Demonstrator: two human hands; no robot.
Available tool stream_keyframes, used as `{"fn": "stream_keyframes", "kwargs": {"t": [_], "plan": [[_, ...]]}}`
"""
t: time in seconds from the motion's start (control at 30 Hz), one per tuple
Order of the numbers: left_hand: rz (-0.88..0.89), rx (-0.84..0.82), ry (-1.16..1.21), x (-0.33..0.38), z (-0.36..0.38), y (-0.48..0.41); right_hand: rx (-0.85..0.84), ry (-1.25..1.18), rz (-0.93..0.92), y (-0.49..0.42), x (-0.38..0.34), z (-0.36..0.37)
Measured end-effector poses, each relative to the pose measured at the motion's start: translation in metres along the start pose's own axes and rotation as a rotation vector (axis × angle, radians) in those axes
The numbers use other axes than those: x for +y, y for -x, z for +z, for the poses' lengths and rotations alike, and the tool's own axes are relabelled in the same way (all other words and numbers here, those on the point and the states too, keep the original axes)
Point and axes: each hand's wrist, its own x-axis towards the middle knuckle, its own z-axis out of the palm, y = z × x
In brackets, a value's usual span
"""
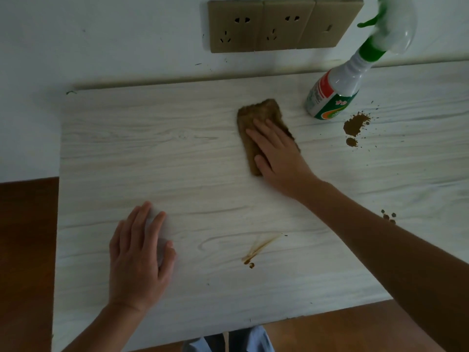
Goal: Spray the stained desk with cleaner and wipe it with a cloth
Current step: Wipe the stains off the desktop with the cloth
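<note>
The pale wood-grain desk (177, 153) carries brown stains: a large blot (355, 124) at the right near the bottle, a smeared streak (258, 248) near the front middle, and small dots (388, 216) beside my right forearm. My right hand (276, 151) presses flat on a folded brown cloth (258, 115) at the desk's middle back. My left hand (142, 250) rests flat on the desk at the front left, fingers apart, holding nothing. A white and green spray bottle (337, 90) stands at the back right, untouched.
The desk's back edge meets a white wall with a row of tan sockets (281, 24). Brown floor (25, 250) lies beyond the desk's left and front edges. My legs (228, 341) show under the front edge.
</note>
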Motion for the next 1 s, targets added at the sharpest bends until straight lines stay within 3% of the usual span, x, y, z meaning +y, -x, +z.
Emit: {"fn": "stream_keyframes", "kwargs": {"t": [0.1,0.23,0.33,0.57,0.77,0.87,1.0], "plan": [[0.002,0.002,0.001,-0.001,0.0,0.001,-0.027,0.046,-0.012,0.004,0.015,-0.008],[0.001,-0.008,0.003,-0.001,0.001,0.001,0.069,0.029,0.283,-0.053,0.031,-0.013],[0.0,-0.021,-0.005,-0.001,0.0,0.0,0.076,0.03,0.346,-0.08,0.02,-0.01],[-0.008,-0.047,-0.014,-0.002,0.0,0.002,0.003,0.007,-0.015,0.002,-0.046,0.015],[-0.03,-0.081,-0.008,-0.002,-0.001,0.002,-0.179,0.017,-0.193,0.094,-0.082,0.024],[-0.026,-0.077,-0.009,-0.002,-0.001,0.002,-0.156,0.043,-0.212,0.065,-0.058,0.018],[-0.013,-0.058,-0.003,-0.002,0.0,0.002,-0.072,0.022,-0.067,-0.008,-0.022,0.009]]}}
